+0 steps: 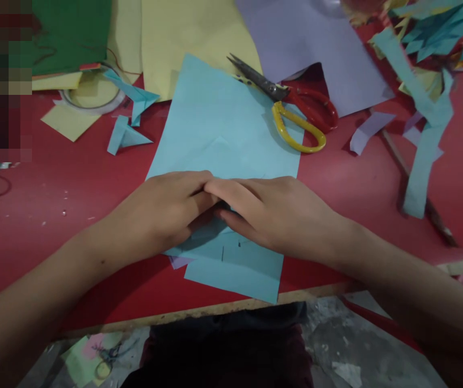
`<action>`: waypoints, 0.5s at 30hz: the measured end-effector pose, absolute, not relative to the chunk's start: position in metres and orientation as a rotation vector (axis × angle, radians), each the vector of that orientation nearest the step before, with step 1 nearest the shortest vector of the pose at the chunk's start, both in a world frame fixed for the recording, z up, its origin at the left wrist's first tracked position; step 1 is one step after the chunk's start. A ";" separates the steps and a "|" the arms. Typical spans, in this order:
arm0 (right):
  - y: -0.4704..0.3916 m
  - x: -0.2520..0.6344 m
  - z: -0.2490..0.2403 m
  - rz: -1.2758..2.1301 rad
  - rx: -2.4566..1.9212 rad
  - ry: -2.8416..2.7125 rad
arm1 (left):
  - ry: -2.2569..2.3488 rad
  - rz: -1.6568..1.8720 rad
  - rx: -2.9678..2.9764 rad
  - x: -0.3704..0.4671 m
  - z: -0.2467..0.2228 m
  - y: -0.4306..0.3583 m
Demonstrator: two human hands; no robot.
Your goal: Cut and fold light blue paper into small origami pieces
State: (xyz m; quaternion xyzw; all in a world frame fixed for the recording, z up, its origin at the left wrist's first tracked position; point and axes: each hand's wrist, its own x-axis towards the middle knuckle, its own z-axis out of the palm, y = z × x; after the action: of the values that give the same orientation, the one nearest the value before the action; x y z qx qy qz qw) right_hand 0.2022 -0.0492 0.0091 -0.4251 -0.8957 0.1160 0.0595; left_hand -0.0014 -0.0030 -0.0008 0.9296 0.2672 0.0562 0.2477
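1 blue sheet [211, 108] lies mostly on red table [344, 178], under L hand [165, 207] & R hand [275, 210], fingers overlapping; can't tell if pinching. Scissors [272, 89] rest partly on it: quick tug cd drag them or crease sheet.

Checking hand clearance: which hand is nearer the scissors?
Right. The right hand lies on the near side of the scissors, not touching them; the left hand is farther away, to the left.
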 end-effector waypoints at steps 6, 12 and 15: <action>-0.047 0.202 0.008 0.332 -1.280 -2.705 | 0.732 0.163 2.568 -0.002 -0.006 -0.003; -0.047 0.205 -0.001 0.197 -1.208 -2.681 | 0.690 0.216 2.604 0.000 -0.006 -0.004; -0.047 0.206 -0.003 0.214 -1.188 -2.622 | 0.640 0.282 2.644 -0.001 -0.007 -0.003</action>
State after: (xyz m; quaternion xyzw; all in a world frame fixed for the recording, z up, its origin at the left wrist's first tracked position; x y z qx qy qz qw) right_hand 0.2057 -0.0466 -0.0031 -0.4082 -0.9010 0.0736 0.1273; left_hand -0.0014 -0.0034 -0.0065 0.9468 0.2293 0.1008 0.2019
